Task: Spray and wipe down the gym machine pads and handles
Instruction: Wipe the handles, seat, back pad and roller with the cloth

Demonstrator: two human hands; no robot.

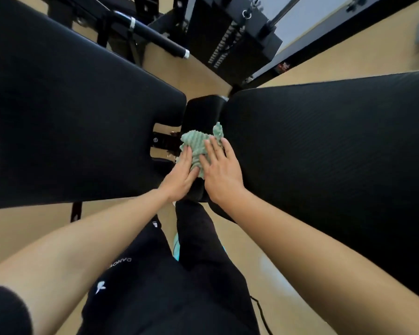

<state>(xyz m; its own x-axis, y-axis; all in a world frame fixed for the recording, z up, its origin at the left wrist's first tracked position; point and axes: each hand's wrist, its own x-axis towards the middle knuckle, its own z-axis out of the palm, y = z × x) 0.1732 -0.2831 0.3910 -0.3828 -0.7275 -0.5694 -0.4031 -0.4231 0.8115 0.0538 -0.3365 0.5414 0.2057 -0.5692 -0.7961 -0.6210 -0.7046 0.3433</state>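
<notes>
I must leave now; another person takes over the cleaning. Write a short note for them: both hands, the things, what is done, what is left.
Left hand: open, flat, pressing the green cloth.
Right hand: open, flat, pressing the same cloth.
The cloth lies on the small middle pad, between the large left pad and the large right pad.
Done: middle pad under way; whether the others are wiped cannot be told.
Left: finish this pad, likely the bar handle too.
</notes>
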